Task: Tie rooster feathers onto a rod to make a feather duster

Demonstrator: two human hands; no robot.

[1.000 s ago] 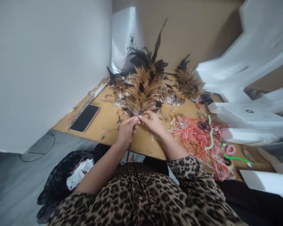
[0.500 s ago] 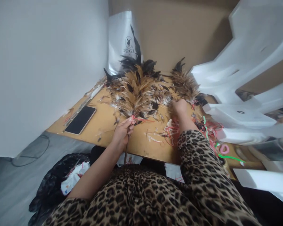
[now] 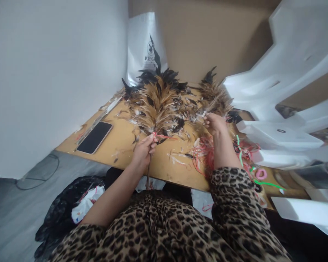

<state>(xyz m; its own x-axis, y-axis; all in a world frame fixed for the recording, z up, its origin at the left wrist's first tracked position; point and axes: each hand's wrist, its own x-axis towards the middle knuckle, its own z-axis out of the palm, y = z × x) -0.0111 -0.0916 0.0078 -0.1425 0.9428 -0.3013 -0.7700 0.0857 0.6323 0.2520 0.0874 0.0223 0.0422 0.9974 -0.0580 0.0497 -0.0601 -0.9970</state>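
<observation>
The left hand point(image 3: 143, 149) is pinching the feather bundle point(image 3: 158, 105) at its red-tied base, mid-table. At its two o'clock the right hand point(image 3: 214, 123), drawing back from the loose feathers point(image 3: 215, 96) beyond it, is pinching a few plumes point(image 3: 205, 115).

Person wears loose leopard-print top point(image 3: 158, 229): tan ground, black-brown spots, soft folds across torso. Same print on long right sleeve point(image 3: 232, 196), cuff ending on forearm. Same print on left sleeve point(image 3: 79, 240), ending near upper arm, forearm uncovered. Both left hand point(image 3: 143, 149) and right hand point(image 3: 214, 123) bare.
</observation>
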